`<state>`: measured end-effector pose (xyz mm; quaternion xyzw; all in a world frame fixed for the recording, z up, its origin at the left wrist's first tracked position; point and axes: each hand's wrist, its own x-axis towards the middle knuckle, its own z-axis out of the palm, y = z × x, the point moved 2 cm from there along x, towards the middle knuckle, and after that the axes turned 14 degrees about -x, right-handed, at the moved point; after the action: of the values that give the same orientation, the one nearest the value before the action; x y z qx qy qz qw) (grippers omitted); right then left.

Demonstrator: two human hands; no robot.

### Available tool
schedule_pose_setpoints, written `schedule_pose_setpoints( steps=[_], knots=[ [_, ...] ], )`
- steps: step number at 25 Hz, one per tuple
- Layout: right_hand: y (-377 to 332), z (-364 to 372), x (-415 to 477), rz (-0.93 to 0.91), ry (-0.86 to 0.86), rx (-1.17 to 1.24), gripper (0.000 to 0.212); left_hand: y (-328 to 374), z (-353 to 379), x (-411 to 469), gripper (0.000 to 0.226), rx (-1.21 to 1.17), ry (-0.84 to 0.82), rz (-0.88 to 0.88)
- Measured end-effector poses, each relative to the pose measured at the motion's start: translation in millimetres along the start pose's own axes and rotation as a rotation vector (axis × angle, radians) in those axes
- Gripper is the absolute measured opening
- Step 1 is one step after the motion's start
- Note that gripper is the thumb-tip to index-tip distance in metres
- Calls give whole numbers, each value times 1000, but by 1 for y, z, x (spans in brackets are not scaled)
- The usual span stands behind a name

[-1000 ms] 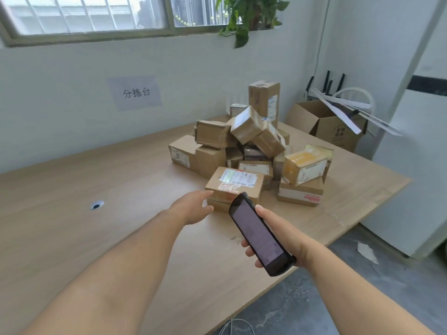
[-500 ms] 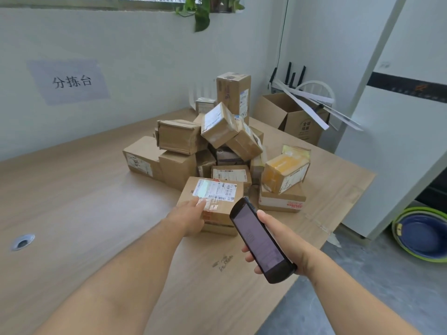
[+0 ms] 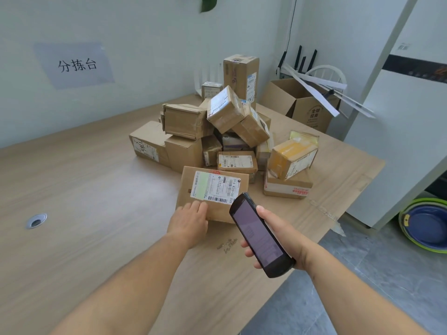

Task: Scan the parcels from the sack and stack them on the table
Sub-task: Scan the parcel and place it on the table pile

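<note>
A: Scanning or stacking right now?

B: Scanning, judging by the pose. Steadying the front parcel (image 3: 187, 182) with the left hand (image 3: 191, 220), fingers lying straight and flat across its near edge, pressing rather than gripping.

A: And holding what in the right hand (image 3: 278, 235)?

B: Clasping the handheld scanner (image 3: 260, 235), fingers wrapping round its underside, screen tilting up toward the camera, top end hovering just beside the parcel's near right corner.

A: Aiming at the label (image 3: 212, 186)?

B: Pointing roughly that way, though not showing any beam. Not making out any reading on the dim screen either.

A: Lying where, that parcel?

B: Sitting flat on the wooden table (image 3: 96, 189), label facing up, just in front of the loose pile (image 3: 227, 122) of other boxes. Touching or nearly touching the small box (image 3: 237, 162) behind it; hard telling which.

A: Seeing the sack anywhere?

B: Not seeing one in view.

A: Needing what next, then?

B: Probably tipping the scanner's head over the barcode strip (image 3: 217, 199) along the label's near edge, while minding the left fingertips lying just beside its left end. After a read, likely needing a proper grip for lifting the box onto the pile. Worth picking a level spot, given several upper boxes leaning at angles and looking ready for sliding.
</note>
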<state>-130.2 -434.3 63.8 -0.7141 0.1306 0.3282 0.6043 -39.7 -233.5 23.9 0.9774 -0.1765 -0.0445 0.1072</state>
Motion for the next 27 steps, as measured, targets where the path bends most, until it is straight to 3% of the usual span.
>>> schedule_pose_setpoints(
  steps=[2,4,6,7,9,11,13,18,27],
  knots=[
    [5,3,-5,-12,-7,7,70,-2,7,-21,19,-22,-27,20],
    [9,4,-10,-14,-29,0,73,-2,3,-31,23,-48,73,133],
    [13,5,-14,-15,-54,-17,79,-6,-13,-25,51,-19,248,201],
    [14,5,-15,-16,-63,-23,80,-8,-24,-17,71,10,243,177],
    [16,7,-17,-19,-69,-17,78,-14,-46,1,95,62,56,74],
    [18,10,-18,-19,-63,-1,76,-15,-59,14,105,91,-198,-23],
    [20,10,-19,-20,-55,4,76,-16,-62,21,117,118,-311,-28],
    [18,0,-22,-10,-29,16,75,-28,-63,28,130,293,-441,20],
    [16,-2,-11,24,-39,-3,76,-37,-59,55,138,276,-507,46]
  ],
)
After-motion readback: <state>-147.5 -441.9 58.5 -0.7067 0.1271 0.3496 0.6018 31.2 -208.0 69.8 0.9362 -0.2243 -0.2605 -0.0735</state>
